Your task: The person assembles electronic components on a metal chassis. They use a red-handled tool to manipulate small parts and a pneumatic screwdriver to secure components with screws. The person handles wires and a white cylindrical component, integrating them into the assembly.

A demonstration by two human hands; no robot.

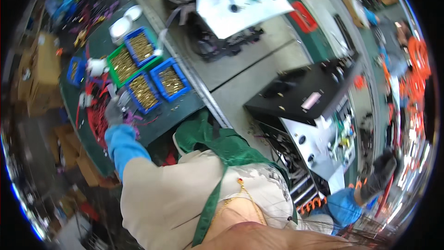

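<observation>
My left hand [114,112], in a grey glove below a blue sleeve cover, reaches over the green table at left. It is beside a bundle of red wires [98,115] and some purple pieces [130,119]; blur hides its fingers and anything in them. Close by are blue bins [143,93] and a green bin [122,65] full of small brass-coloured parts. My right hand [382,171], in a dark grey glove, is raised far out to the right next to a red strip or hose [387,194]. Its fingers are too smeared to read.
A black metal panel [300,92] and white panels with fitted parts [240,4] stand on the line ahead. Orange coiled hoses [416,74] hang at right, near another person [393,41]. White rolls [121,28] sit beside the bins; cardboard boxes [44,74] stand at left.
</observation>
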